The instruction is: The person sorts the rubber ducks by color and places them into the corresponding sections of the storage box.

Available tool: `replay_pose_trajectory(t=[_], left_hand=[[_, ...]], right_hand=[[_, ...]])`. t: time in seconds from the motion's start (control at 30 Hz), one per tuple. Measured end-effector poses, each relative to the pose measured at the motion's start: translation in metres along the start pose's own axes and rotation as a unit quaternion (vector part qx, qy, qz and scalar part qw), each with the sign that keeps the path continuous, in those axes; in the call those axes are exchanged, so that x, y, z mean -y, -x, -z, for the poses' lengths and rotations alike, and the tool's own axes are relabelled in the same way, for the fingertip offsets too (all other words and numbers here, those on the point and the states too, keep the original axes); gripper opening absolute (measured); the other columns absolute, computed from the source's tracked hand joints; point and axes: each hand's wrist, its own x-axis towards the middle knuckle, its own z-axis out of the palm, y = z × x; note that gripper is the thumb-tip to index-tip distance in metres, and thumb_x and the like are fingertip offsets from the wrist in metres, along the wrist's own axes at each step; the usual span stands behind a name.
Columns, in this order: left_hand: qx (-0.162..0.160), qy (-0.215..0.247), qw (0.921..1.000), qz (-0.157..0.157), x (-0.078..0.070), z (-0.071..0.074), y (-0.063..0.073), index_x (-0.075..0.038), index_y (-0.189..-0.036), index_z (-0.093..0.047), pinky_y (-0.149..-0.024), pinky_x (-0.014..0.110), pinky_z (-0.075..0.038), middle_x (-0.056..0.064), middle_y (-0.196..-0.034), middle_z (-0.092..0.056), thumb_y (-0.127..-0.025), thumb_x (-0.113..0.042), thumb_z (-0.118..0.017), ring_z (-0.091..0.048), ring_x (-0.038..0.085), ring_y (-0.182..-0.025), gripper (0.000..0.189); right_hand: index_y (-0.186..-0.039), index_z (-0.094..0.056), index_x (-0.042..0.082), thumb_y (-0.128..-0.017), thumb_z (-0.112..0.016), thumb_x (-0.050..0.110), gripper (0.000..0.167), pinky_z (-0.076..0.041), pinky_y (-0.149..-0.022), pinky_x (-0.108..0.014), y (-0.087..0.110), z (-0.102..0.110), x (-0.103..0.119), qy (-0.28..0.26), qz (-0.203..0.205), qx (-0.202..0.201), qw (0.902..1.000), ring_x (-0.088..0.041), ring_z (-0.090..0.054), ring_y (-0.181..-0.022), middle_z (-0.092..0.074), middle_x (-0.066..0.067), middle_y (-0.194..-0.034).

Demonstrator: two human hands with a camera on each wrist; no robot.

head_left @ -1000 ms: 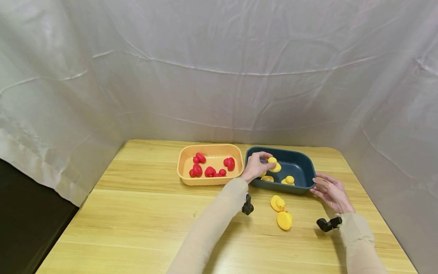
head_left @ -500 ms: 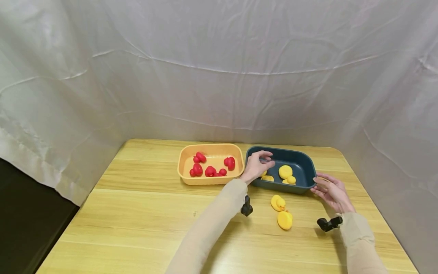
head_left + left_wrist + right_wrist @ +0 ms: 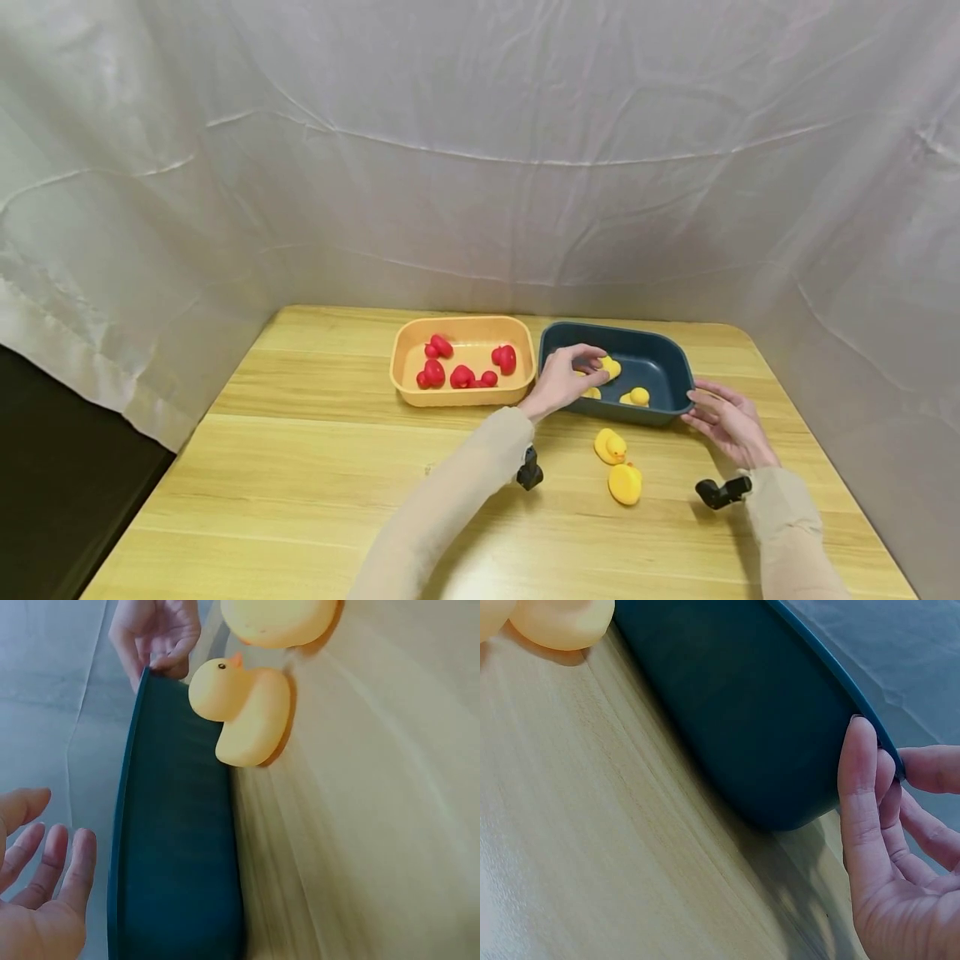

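My left hand (image 3: 562,379) hovers over the left part of a dark blue bin (image 3: 658,367), fingers loosely apart. The left wrist view shows nothing between the fingers of this left hand (image 3: 45,900). Just beyond its fingertips is a yellow rubber duck (image 3: 611,367) in the bin; whether they touch is hard to tell. Another duck (image 3: 636,397) lies by the bin's near wall, and more yellow shows partly behind my hand. My right hand (image 3: 900,847) pinches the rim at the bin's near right corner, thumb and fingers on opposite sides.
An orange bin (image 3: 408,397) with several red rubber ducks (image 3: 461,377) stands left of the blue one. Two yellow ducks, one upright (image 3: 611,447) and one tipped over (image 3: 625,484), lie on the wooden table (image 3: 300,475) in front. A pale curtain (image 3: 480,233) hangs behind.
The left hand let go of a yellow duck in the blue bin, then shifted slightly down. That duck sat farther right half a second ago. The right hand has stayed at the corner.
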Motion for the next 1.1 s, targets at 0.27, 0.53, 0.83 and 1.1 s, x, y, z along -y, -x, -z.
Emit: replay_pose_trajectory(t=[0.27, 0.53, 0.83, 1.1], left_hand=[[0.036, 0.006, 0.9988, -0.033, -0.001, -0.001, 0.013, -0.001, -0.124, -0.067, -0.082, 0.011, -0.054, 0.011, -0.109, -0.074, -0.094, -0.012, -0.071, -0.068, 0.013, -0.096, 0.032], [0.094, -0.006, 0.9936, -0.061, 0.001, -0.004, 0.027, 0.0, -0.124, -0.066, -0.09, 0.011, -0.054, 0.015, -0.116, -0.073, -0.096, -0.012, -0.069, -0.069, 0.009, -0.102, 0.031], [0.158, -0.015, 0.9834, -0.087, 0.006, -0.007, 0.039, -0.001, -0.125, -0.067, -0.097, 0.015, -0.054, 0.014, -0.124, -0.072, -0.094, -0.012, -0.071, -0.069, 0.012, -0.112, 0.032], [0.21, -0.045, 0.9728, -0.088, 0.016, -0.008, 0.043, -0.004, -0.132, -0.063, -0.106, 0.016, -0.049, 0.011, -0.133, -0.068, -0.096, -0.018, -0.069, -0.063, 0.017, -0.126, 0.039]], right_hand=[[-0.106, -0.073, 0.022, -0.1, -0.058, 0.003, 0.024, -0.064, -0.074, -0.025, 0.001, -0.001, 0.0, 0.008, -0.005, -0.013, 0.9999, -0.013, -0.069, -0.073, -0.066, 0.002, -0.09], [-0.105, -0.073, 0.024, -0.1, -0.06, 0.006, 0.023, -0.064, -0.074, -0.025, 0.001, -0.001, 0.001, 0.013, -0.012, -0.021, 0.9996, -0.013, -0.069, -0.073, -0.065, 0.003, -0.091], [-0.105, -0.073, 0.023, -0.101, -0.058, 0.004, 0.025, -0.064, -0.074, -0.025, 0.0, -0.001, 0.0, 0.005, -0.012, -0.012, 0.9999, -0.013, -0.069, -0.072, -0.066, 0.002, -0.089], [-0.106, -0.072, 0.023, -0.101, -0.058, 0.005, 0.024, -0.064, -0.075, -0.025, 0.001, -0.002, 0.001, 0.009, -0.014, -0.015, 0.9998, -0.013, -0.069, -0.073, -0.065, 0.002, -0.09]])
